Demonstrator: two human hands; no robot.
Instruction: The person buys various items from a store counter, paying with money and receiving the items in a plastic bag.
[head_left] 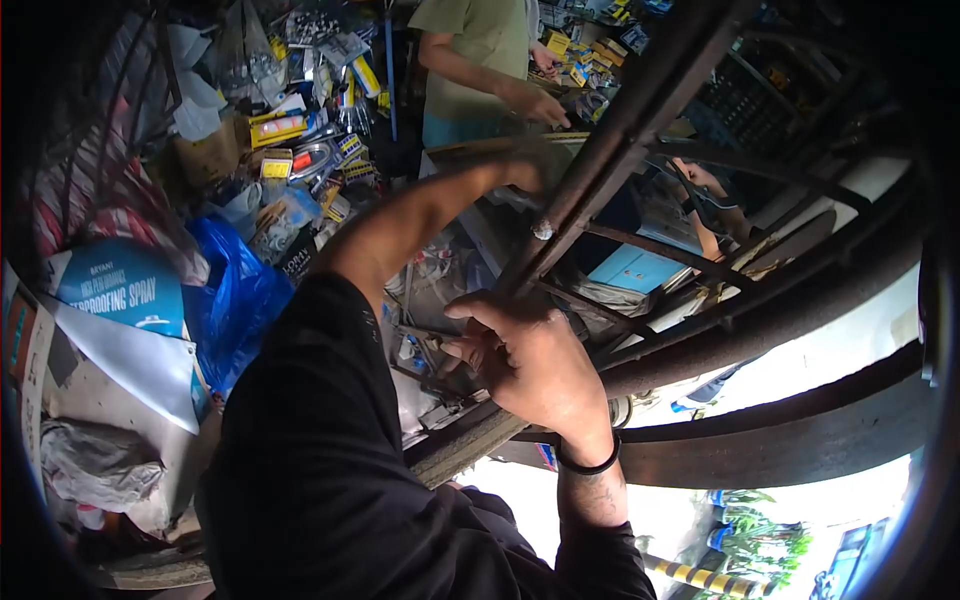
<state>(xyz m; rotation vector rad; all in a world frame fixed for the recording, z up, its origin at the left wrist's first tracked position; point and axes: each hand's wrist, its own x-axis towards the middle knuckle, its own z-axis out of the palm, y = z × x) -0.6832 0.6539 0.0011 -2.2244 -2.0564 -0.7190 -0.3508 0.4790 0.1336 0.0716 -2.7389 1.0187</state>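
Observation:
My left arm, in a black sleeve, stretches up and across toward a glass-topped counter (470, 145). My left hand (527, 176) is smeared and dim at the counter's near side, beside a rusty metal bar (606, 170), and its fingers do not show clearly. Lower down, my right hand (545, 365) is raised in front of the metal grille (690, 262), a dark band around its wrist. Its fingers are loosely bent and apart, pointing left, with nothing seen between them. Behind the counter a person in a light shirt (465, 65) reaches a hand (535, 103) over it.
Packaged goods (310, 150) crowd the left side. A blue plastic bag (232, 290) hangs beside a waterproofing spray carton (120, 285). Past the grille, another person's hands (700, 180) are near a light-blue box (645, 265). A curved dark beam (780, 440) crosses the right, above potted plants (755, 530).

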